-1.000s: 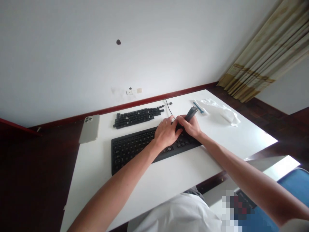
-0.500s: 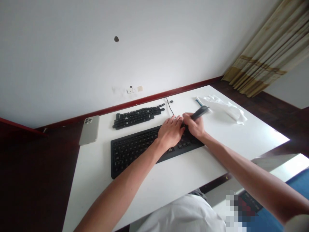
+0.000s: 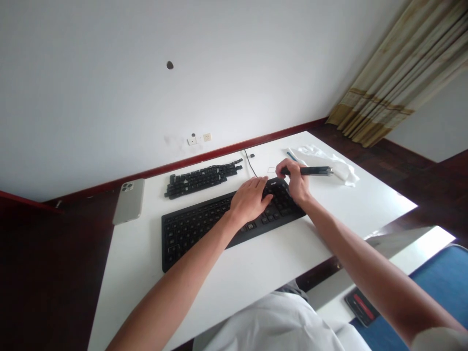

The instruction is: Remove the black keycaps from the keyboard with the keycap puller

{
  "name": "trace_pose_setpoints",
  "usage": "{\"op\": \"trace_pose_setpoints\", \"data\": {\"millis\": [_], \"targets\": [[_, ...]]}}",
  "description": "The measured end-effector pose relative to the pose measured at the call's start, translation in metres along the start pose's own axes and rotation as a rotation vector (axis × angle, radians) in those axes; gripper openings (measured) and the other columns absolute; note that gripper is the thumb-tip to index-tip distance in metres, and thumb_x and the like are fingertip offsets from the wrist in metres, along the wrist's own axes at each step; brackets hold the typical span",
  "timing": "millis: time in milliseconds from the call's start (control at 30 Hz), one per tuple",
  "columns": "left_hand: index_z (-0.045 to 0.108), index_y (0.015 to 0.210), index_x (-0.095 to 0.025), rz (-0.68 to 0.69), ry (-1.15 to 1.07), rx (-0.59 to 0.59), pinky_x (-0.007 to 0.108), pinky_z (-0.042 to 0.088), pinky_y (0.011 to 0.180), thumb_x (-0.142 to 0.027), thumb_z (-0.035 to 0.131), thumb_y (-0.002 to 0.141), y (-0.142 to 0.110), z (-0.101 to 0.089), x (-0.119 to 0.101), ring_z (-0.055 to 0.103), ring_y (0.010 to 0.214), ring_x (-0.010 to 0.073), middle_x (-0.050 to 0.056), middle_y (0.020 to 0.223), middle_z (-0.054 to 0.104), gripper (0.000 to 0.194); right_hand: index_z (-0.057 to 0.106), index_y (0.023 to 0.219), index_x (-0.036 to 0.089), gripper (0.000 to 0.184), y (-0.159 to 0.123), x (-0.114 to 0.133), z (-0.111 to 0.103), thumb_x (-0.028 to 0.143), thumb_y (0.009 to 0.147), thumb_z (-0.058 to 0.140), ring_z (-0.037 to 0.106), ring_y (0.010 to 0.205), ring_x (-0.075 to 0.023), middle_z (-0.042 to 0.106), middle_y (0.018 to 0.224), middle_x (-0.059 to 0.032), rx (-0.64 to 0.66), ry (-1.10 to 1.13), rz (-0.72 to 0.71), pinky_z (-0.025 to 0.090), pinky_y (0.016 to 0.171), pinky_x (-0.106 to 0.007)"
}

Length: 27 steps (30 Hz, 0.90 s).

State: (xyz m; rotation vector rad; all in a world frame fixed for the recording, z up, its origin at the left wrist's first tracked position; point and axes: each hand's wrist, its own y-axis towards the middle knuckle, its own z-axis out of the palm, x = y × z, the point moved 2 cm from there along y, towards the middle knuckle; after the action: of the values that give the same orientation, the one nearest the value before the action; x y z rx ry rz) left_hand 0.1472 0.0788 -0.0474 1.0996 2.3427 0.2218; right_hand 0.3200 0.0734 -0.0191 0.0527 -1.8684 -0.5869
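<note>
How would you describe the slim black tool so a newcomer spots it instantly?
On the white desk, find the black keyboard. The person's right hand, at its right end, pinches a slim black tool with a pale tip, unlike the loose black keycaps beyond.

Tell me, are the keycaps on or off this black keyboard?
Mostly on: rows of keycaps cover the black keyboard, though loose black keycaps lie behind it. The left hand and right hand partly hide its right end.
</note>
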Motion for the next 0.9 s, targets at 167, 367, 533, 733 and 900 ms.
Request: {"op": "trace_pose_setpoints", "data": {"millis": [167, 367, 533, 733, 900], "targets": [[0.067, 0.128, -0.019, -0.044, -0.192, -0.052, 0.045, 0.05, 0.114, -0.027, 0.076, 0.092, 0.0, -0.005, 0.01, 0.061, 0.13, 0.0284, 0.012, 0.132, 0.07, 0.038, 0.064, 0.075, 0.024, 0.036, 0.006, -0.013, -0.009, 0.043, 0.097, 0.044, 0.062, 0.085, -0.0245, 0.068, 0.084, -0.0071, -0.151, -0.069, -0.053, 0.051, 0.084, -0.038], [0.077, 0.099, -0.021, -0.086, -0.334, -0.11, 0.043, 0.055, 0.103, -0.018, 0.079, 0.09, 0.001, -0.009, 0.009, 0.072, 0.107, 0.0245, 0.006, 0.108, 0.079, 0.01, 0.066, 0.076, 0.022, 0.014, 0.012, -0.021, -0.018, 0.018, 0.081, 0.053, 0.063, 0.075, -0.0202, 0.069, 0.08, -0.0037, -0.181, -0.08, -0.047, 0.051, 0.076, -0.035], [0.075, 0.104, -0.022, -0.128, -0.547, -0.163, 0.036, 0.057, 0.099, -0.019, 0.074, 0.093, -0.001, -0.015, 0.009, 0.076, 0.101, 0.0213, 0.003, 0.107, 0.08, 0.012, 0.066, 0.072, 0.022, 0.012, 0.011, -0.017, -0.015, 0.016, 0.075, 0.055, 0.067, 0.082, -0.0211, 0.072, 0.088, -0.0047, -0.124, -0.112, -0.091, 0.052, 0.078, -0.035], [0.07, 0.098, -0.022, -0.234, -0.6, -0.256, 0.027, 0.055, 0.075, -0.027, 0.081, 0.087, -0.002, -0.015, 0.014, 0.068, 0.073, 0.0145, -0.001, 0.085, 0.073, 0.017, 0.068, 0.076, 0.02, 0.014, 0.006, -0.01, -0.009, 0.016, 0.076, 0.054, 0.057, 0.065, -0.018, 0.064, 0.07, -0.0013, 0.078, -0.119, -0.009, 0.043, 0.063, -0.032], [0.069, 0.086, -0.022, -0.26, -0.504, -0.248, 0.026, 0.05, 0.068, -0.027, 0.084, 0.084, -0.002, -0.016, 0.013, 0.062, 0.067, 0.0141, -0.004, 0.074, 0.068, 0.016, 0.069, 0.08, 0.019, 0.011, 0.002, 0.003, -0.001, 0.019, 0.082, 0.058, 0.063, 0.078, -0.0206, 0.071, 0.08, -0.0028, 0.379, -0.145, -0.029, 0.048, 0.075, -0.033]]}}
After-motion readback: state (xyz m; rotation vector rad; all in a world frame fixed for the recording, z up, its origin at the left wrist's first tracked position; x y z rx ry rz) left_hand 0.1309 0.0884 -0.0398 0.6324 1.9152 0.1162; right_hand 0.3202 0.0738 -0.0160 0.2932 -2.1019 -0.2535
